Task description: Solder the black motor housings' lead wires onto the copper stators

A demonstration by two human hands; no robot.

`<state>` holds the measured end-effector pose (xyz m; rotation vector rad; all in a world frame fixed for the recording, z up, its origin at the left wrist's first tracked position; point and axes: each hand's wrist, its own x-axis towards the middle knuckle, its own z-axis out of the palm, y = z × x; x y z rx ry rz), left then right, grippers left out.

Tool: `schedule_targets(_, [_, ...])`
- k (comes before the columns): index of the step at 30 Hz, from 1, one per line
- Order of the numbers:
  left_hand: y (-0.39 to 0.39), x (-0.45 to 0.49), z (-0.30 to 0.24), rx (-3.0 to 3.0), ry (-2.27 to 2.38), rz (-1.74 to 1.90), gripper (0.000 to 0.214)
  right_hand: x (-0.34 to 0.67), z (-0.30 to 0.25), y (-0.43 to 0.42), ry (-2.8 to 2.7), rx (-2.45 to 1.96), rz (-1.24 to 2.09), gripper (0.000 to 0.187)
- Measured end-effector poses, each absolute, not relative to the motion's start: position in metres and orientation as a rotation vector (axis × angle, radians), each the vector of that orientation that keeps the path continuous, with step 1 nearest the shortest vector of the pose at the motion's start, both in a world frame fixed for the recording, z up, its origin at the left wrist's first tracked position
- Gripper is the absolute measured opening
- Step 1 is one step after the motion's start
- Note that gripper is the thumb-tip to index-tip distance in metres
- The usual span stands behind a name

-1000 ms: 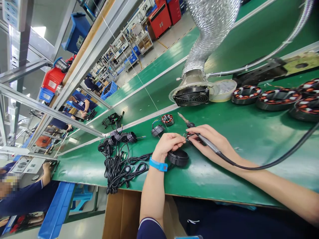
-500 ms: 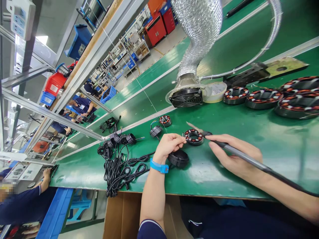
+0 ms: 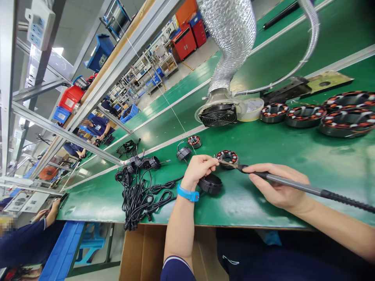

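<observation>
Left of the ring (image 3: 227,152), the left hand (image 3: 200,169) pinches something indistinct, while the right hand (image 3: 283,191) grips the iron (image 3: 288,182), tip over the ring.

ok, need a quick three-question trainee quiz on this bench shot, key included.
1. Multiple choice: what is in the right hand?
A) a fan
B) a soldering iron
C) a screwdriver

2. True or false: the left hand has a blue wristband at its wrist.

3. Count: how many coil rings sit to the right of the round pale tub in the picture?

Key: 1 B; 2 true; 3 four.
</observation>
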<state>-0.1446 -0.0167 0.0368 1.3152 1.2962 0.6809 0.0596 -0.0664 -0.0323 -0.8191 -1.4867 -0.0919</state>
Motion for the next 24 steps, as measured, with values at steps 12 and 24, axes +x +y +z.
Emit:
schedule_targets(12, [-0.0156,-0.1467,0.0352,1.344,1.280,0.692,0.029,0.0637,-0.0344,-0.0660,-1.427,-0.865,0.008,0.009])
schedule_targets(24, [-0.0156,-0.1461,0.0354,1.335,1.295,0.696,0.026,0.0595,-0.0291,-0.0641,-1.473,-0.820,-0.017,0.013])
